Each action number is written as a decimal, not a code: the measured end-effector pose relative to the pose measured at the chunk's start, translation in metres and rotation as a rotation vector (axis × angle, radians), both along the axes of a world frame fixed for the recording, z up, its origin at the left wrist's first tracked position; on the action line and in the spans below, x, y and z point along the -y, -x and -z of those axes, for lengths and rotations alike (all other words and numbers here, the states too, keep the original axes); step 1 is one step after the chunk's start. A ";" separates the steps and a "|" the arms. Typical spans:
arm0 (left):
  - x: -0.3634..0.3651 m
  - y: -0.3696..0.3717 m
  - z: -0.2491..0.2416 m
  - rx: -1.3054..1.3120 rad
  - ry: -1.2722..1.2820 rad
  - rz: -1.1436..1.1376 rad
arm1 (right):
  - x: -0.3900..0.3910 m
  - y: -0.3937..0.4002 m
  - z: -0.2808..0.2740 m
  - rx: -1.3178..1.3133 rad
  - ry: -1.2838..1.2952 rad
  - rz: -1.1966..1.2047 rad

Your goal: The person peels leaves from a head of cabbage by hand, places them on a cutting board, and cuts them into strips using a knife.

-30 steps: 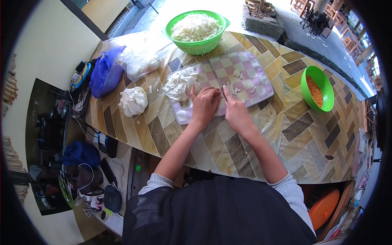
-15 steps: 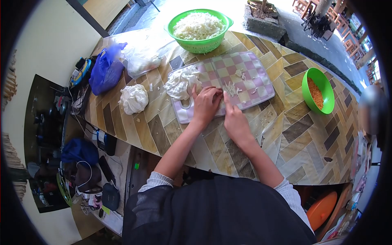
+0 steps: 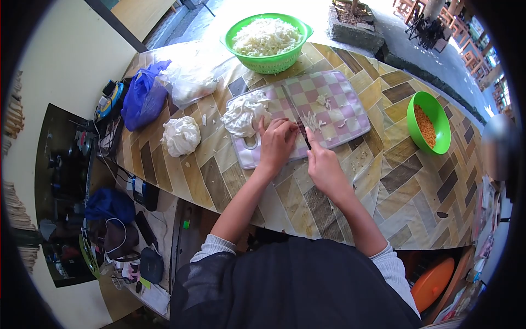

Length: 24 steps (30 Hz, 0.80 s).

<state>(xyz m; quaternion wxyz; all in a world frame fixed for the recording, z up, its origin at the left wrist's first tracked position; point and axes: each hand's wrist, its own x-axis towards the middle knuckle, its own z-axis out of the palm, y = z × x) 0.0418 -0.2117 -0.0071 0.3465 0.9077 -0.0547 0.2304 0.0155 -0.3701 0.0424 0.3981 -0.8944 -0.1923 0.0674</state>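
Note:
My right hand point(image 3: 324, 163) grips a knife point(image 3: 291, 104) by its dark handle, with the index finger stretched along the top. Its blade points away from me across a pink-and-white checkered cutting board point(image 3: 342, 90). Beside the blade, my left hand point(image 3: 276, 141) has its fingers bent and drawn together on the board; what they press on is mostly hidden. Thin pale shreds point(image 3: 313, 122) lie just right of the knife, with a few small bits point(image 3: 323, 100) farther up. A crumpled, folded white lump point(image 3: 246, 112) rests on the board's left end, close to my left fingers.
A green colander point(image 3: 268, 64) heaped with white shreds stands behind the board. At right is a green bowl point(image 3: 433, 118) of orange bits. Another white lump point(image 3: 182, 136), a blue plastic bag point(image 3: 143, 98) and a clear bag point(image 3: 189, 82) sit at left.
My right hand has shifted slightly right and toward me, and the knife's blade and handle show more plainly. My left hand stays at almost the same spot on the board.

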 end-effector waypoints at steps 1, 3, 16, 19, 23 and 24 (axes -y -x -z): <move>0.000 -0.001 0.000 0.003 -0.002 0.001 | -0.001 0.002 0.005 0.040 0.001 -0.005; -0.001 -0.001 0.000 -0.013 -0.003 0.003 | -0.003 0.002 0.007 0.010 0.068 0.001; -0.022 0.020 -0.007 -0.166 -0.314 0.217 | 0.004 -0.025 -0.011 -0.063 -0.030 -0.027; -0.025 0.022 -0.011 -0.227 -0.312 0.274 | 0.001 -0.010 -0.006 -0.068 -0.008 -0.004; -0.027 0.024 -0.014 -0.245 -0.284 0.308 | -0.002 0.006 0.005 0.012 0.007 0.000; -0.027 0.025 -0.015 -0.247 -0.280 0.312 | -0.002 0.008 0.005 0.010 0.014 0.004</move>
